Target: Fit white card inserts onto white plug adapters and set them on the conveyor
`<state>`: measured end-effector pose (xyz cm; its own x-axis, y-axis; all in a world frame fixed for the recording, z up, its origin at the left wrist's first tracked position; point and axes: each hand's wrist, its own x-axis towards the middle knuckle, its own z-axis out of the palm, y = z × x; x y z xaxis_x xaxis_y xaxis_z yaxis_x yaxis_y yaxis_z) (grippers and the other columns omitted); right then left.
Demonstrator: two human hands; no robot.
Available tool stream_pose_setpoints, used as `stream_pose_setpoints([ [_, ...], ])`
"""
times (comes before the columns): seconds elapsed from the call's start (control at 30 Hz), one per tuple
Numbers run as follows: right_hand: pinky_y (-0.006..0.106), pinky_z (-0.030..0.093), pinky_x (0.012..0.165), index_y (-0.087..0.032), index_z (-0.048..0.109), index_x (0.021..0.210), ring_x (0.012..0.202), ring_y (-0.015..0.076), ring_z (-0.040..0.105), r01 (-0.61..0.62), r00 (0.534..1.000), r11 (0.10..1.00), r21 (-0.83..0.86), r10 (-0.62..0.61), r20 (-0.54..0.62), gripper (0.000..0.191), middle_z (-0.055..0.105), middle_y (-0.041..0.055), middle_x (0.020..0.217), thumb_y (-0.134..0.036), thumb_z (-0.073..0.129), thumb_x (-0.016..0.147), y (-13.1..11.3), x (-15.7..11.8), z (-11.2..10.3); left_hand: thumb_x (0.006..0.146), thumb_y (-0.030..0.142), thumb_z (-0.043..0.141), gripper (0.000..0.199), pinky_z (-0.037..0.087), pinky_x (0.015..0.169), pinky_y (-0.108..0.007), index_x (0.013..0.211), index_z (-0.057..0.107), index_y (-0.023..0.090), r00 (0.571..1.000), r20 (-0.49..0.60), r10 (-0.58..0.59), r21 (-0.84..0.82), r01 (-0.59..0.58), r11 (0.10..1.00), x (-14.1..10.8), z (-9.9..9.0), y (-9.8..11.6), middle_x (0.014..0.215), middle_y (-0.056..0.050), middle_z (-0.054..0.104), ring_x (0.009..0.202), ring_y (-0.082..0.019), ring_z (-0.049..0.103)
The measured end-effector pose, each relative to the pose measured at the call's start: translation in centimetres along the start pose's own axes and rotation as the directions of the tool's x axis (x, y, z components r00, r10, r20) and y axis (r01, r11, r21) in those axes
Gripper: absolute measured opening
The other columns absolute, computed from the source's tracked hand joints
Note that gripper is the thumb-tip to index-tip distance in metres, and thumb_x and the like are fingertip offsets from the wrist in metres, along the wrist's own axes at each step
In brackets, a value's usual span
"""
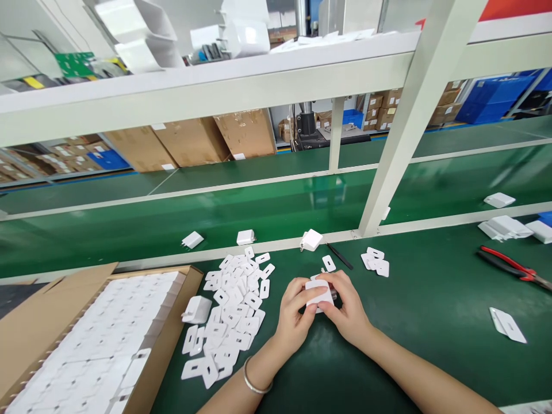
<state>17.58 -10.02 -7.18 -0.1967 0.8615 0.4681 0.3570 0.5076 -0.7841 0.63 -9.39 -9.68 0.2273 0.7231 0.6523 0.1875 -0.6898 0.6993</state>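
Both of my hands meet over the green worktop around a white charger housing point(319, 294). My left hand point(295, 313) is closed on its left side, thumb and forefinger pressed to the face. From the right, my right hand point(347, 307) grips it too, with fingers over the top edge and thumb below. Metal-looking prongs show partly beside the right fingers. To the left lies a heap of white end plates point(235, 313) with slots. One loose plate point(328, 263) and a dark thin tool point(340, 256) lie just beyond my hands.
A cardboard box point(168, 339) of packed white chargers stands at left, a white charger point(197, 310) beside it. Red-handled pliers point(513, 264) and white housings point(504, 228) lie at right. A slanted post point(414, 132) and shelf beam point(215, 89) rise ahead, behind them a green conveyor point(259, 201).
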Motion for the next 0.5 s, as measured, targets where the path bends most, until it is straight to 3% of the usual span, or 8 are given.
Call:
stream_pose_setpoints([
  [0.27,0.041,0.050,0.082,-0.027,0.063,0.117,0.094,0.0262,0.058,0.007,1.000,0.999,0.046,-0.006,-0.023,0.038,0.068,0.0067,0.104,-0.060,0.059,0.097,0.38,0.08,0.01,0.112,0.042,0.035,0.038,0.049,0.091,-0.041,0.136,0.062,0.029,0.995,0.091,-0.028,-0.021,0.030,0.999,-0.71,0.04,-0.78,0.123,-0.010,0.059,0.111,-0.025,0.056],
  [0.5,0.044,0.050,0.085,-0.029,0.062,0.123,0.099,0.0277,0.056,-0.034,0.998,0.999,-0.012,0.035,0.060,0.036,0.065,0.0069,0.107,-0.053,0.065,0.096,0.93,0.64,-0.58,0.112,0.041,0.033,0.039,0.046,0.097,-0.045,0.143,0.055,0.031,0.992,0.124,-0.032,0.137,0.015,0.990,-0.04,-0.47,-0.74,0.129,-0.010,0.057,0.115,-0.027,0.051],
])
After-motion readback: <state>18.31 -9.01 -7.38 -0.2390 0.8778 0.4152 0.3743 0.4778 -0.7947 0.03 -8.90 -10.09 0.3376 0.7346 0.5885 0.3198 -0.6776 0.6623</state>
